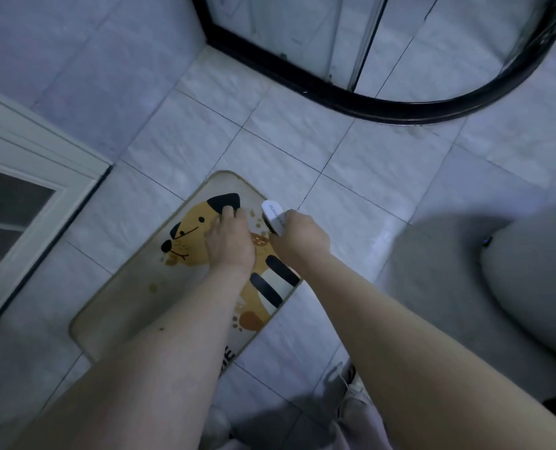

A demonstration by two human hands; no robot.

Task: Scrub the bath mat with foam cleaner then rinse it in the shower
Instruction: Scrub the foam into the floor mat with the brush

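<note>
While the left hand (229,240) presses flat on the dog-print bath mat (185,271) at centre frame, the right hand (301,237) grips a white scrub brush (274,219) at the mat's upper-right edge; the mat's long axis runs diagonally toward the shower enclosure (383,105) above.

Bath mat (133,306) flat on the floor (335,157); brush (272,219) near its far right edge. Shower enclosure (367,105) far, door (26,177) left, toilet (529,287) right.
</note>
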